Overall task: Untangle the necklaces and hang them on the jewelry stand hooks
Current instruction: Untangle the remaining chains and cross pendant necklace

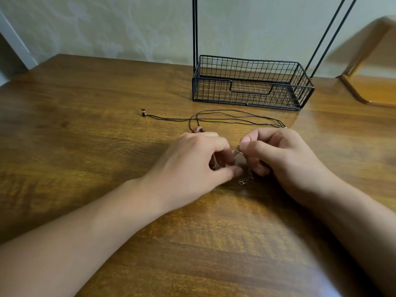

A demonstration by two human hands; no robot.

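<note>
A thin silver chain necklace (pixel 246 180) lies bunched between my two hands, its clasp end trailing on the wood. My left hand (pixel 192 163) pinches part of the chain with curled fingers. My right hand (pixel 276 155) pinches another part between thumb and forefinger. Just beyond my hands a black cord necklace (pixel 225 117) loops across the table, its clasp end (pixel 143 112) out to the left and a reddish pendant (pixel 198 130) peeking behind my left hand. The black wire jewelry stand (pixel 250 82) sits behind; its hooks are out of view.
The stand's wire basket base rests on the wooden table (pixel 85 136), with two pairs of thin black uprights (pixel 195 28) rising out of frame. A wooden object (pixel 368 82) stands at the far right. A pale wall runs behind the table.
</note>
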